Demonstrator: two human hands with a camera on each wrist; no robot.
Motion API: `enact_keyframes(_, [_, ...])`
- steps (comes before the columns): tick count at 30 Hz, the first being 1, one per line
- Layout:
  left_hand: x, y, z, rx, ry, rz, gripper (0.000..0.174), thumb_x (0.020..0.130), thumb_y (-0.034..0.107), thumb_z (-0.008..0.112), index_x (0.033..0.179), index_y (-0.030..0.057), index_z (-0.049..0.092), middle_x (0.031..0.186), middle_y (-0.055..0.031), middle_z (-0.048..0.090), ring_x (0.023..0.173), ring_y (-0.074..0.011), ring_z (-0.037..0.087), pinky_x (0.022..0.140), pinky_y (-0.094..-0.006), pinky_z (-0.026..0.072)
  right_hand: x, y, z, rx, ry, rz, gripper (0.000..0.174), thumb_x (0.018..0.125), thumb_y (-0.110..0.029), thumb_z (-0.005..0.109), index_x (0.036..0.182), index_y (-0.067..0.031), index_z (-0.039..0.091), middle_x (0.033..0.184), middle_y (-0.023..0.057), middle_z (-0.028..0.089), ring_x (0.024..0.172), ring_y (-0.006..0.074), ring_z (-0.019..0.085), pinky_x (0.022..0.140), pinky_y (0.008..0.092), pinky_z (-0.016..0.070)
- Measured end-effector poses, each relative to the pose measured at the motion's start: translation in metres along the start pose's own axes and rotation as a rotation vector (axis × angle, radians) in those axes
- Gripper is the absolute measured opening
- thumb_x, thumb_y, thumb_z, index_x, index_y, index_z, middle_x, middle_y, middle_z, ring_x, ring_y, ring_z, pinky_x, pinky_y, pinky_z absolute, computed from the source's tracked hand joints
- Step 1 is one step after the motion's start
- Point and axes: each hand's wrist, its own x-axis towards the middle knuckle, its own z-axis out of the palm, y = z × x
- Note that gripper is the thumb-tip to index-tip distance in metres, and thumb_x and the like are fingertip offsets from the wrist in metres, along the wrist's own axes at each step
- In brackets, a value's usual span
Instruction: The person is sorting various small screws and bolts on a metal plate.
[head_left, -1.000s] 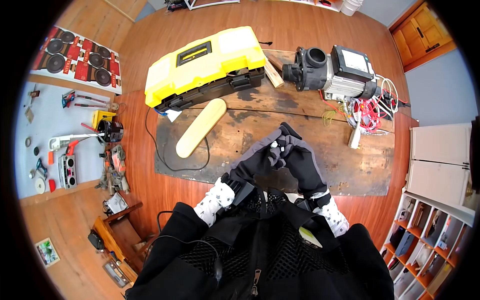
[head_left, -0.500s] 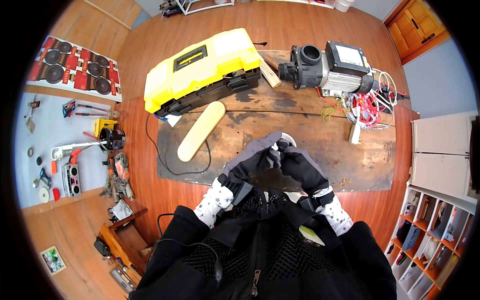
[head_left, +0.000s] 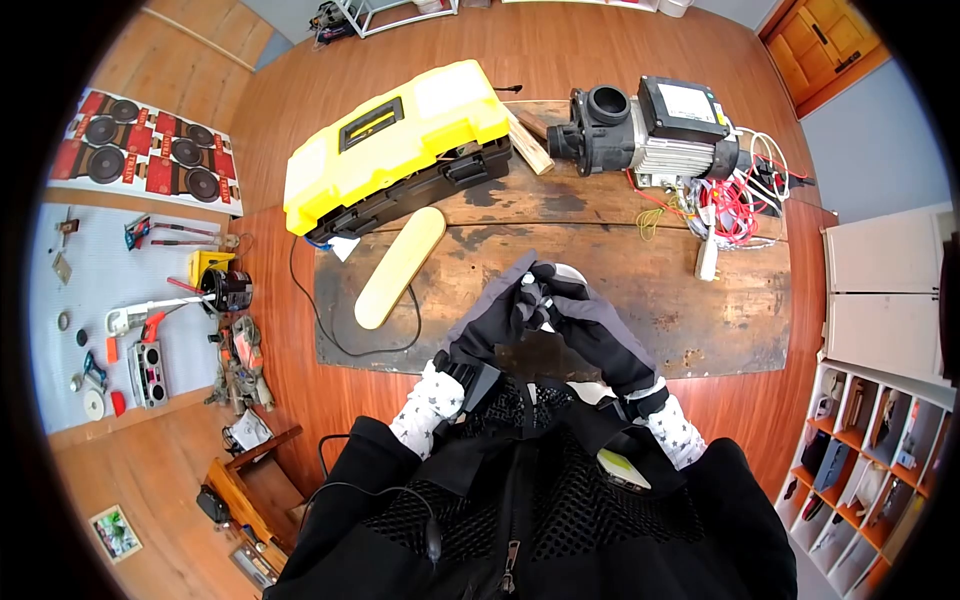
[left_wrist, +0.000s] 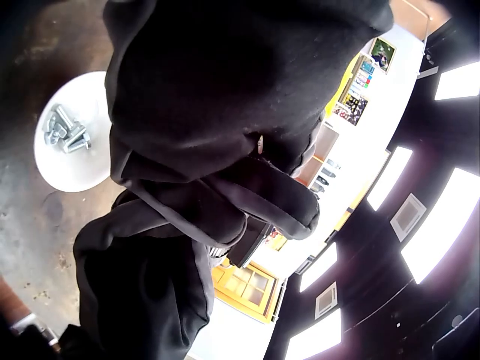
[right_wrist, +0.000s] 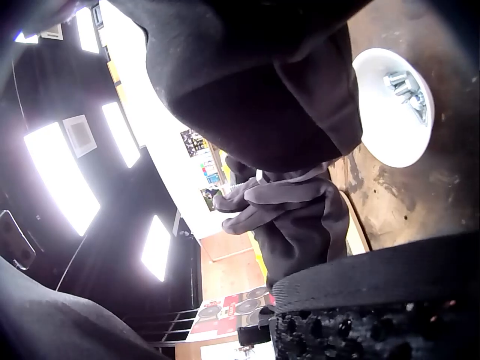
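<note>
Both gloved hands meet above the wooden table (head_left: 700, 320). My left hand (head_left: 490, 315) and right hand (head_left: 607, 335) pinch a small pale, shiny piece (head_left: 528, 281) between their fingertips; its exact shape is mostly hidden. In the left wrist view, the left hand (left_wrist: 217, 82) lies over the right hand (left_wrist: 142, 292), fingers bent. The right wrist view shows the right hand (right_wrist: 255, 90) close against the left hand (right_wrist: 300, 225). Below them stands a white bowl (left_wrist: 86, 169) with several metal bolts (left_wrist: 67, 129), also seen as the bowl (right_wrist: 382, 139) and bolts (right_wrist: 405, 94).
A yellow and black toolbox (head_left: 400, 135) stands at the back left, with a rounded wooden board (head_left: 400, 268) and black cable in front. At the back right are a pump (head_left: 660, 130), tangled red and white wires (head_left: 735, 210) and a white plug (head_left: 707, 258).
Both hands have shifted slightly left in the head view, still together. The bowl's white rim, hidden at first, now shows behind the right hand's fingers.
</note>
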Motion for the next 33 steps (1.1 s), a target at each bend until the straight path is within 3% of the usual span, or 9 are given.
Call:
enact_keyframes(1, [0.001,-0.004,-0.008,-0.012,-0.155,0.055,0.057,0.103,0.006,0.051,0.157,0.0146,0.034,0.104,-0.0015,0.059,0.074,-0.0103,0.055,0.069,-0.0252,0.0495,0.000,0.001,-0.001,0.000,0.000,0.000,0.039,0.100,0.001,0.055,0.139,0.0042,0.052,0.132,0.0080,0.061,0.114,0.0151,0.058,0.100,0.0284,0.0459])
enact_keyframes(4, [-0.001,-0.004,-0.009,0.273,-0.209,0.233,0.061,0.101,0.004,0.049,0.158,0.0147,0.031,0.106,-0.0013,0.059,0.077,-0.0093,0.053,0.070,-0.0269,0.0507,-0.001,0.003,-0.006,0.215,0.023,0.097,0.043,0.102,-0.001,0.055,0.144,0.0019,0.048,0.134,0.0067,0.059,0.120,0.0136,0.056,0.104,0.0280,0.0435])
enact_keyframes(6, [-0.004,-0.003,-0.007,0.317,-0.174,0.237,0.062,0.100,0.003,0.048,0.159,0.0155,0.030,0.108,-0.0013,0.059,0.077,-0.0089,0.053,0.069,-0.0268,0.0510,-0.004,-0.001,-0.005,-0.243,-0.030,0.020,0.044,0.101,-0.001,0.055,0.145,0.0021,0.047,0.136,0.0072,0.058,0.124,0.0131,0.054,0.107,0.0273,0.0407])
enact_keyframes(11, [-0.003,0.000,-0.020,0.471,-0.217,0.195,0.066,0.099,-0.001,0.044,0.160,0.0180,0.028,0.117,-0.0019,0.058,0.078,-0.0080,0.051,0.069,-0.0260,0.0515,-0.007,-0.013,0.008,-0.198,0.013,0.036,0.043,0.099,-0.007,0.061,0.140,0.0046,0.052,0.125,0.0055,0.064,0.112,0.0112,0.058,0.100,0.0260,0.0449])
enact_keyframes(14, [-0.003,0.004,-0.009,0.439,-0.174,0.199,0.066,0.099,-0.002,0.043,0.159,0.0196,0.030,0.118,-0.0022,0.058,0.078,-0.0077,0.051,0.069,-0.0240,0.0509,-0.008,-0.014,0.013,-0.213,0.031,0.050,0.045,0.099,-0.007,0.062,0.141,0.0041,0.051,0.125,0.0060,0.064,0.112,0.0110,0.058,0.101,0.0259,0.0446])
enact_keyframes(19, [0.003,0.016,0.009,0.001,0.066,-0.097,0.043,0.107,0.012,0.044,0.150,0.0087,0.043,0.095,0.0007,0.058,0.073,-0.0067,0.050,0.066,-0.0207,0.0465,-0.003,-0.007,0.019,-0.088,0.081,-0.003,0.043,0.100,-0.007,0.061,0.141,0.0034,0.051,0.123,0.0067,0.065,0.112,0.0106,0.059,0.100,0.0248,0.0456])
enact_keyframes(21, [0.002,0.020,0.023,0.042,0.115,-0.087,0.040,0.109,0.017,0.044,0.148,0.0067,0.045,0.091,0.0015,0.057,0.071,-0.0069,0.050,0.065,-0.0204,0.0458,0.000,0.002,0.014,-0.066,0.076,-0.099,0.039,0.101,-0.006,0.059,0.138,0.0033,0.053,0.124,0.0071,0.064,0.112,0.0110,0.060,0.099,0.0244,0.0472])
enact_keyframes(27, [0.004,0.038,0.045,-0.045,0.277,-0.195,0.040,0.106,0.035,0.053,0.131,0.0049,0.060,0.085,0.0017,0.061,0.067,-0.0067,0.054,0.063,-0.0206,0.0463,0.000,0.007,0.012,0.305,0.255,-0.045,0.034,0.102,-0.007,0.058,0.135,0.0007,0.056,0.124,0.0095,0.066,0.113,0.0170,0.064,0.097,0.0281,0.0512])
enact_keyframes(33, [0.002,0.043,0.064,0.096,0.445,-0.195,0.038,0.100,0.040,0.063,0.115,0.0055,0.067,0.084,-0.0014,0.068,0.069,-0.0069,0.061,0.064,-0.0218,0.0485,0.000,0.000,0.005,0.161,0.355,0.058,0.033,0.104,-0.016,0.058,0.135,-0.0047,0.058,0.117,0.0073,0.069,0.101,0.0164,0.069,0.083,0.0259,0.0556])
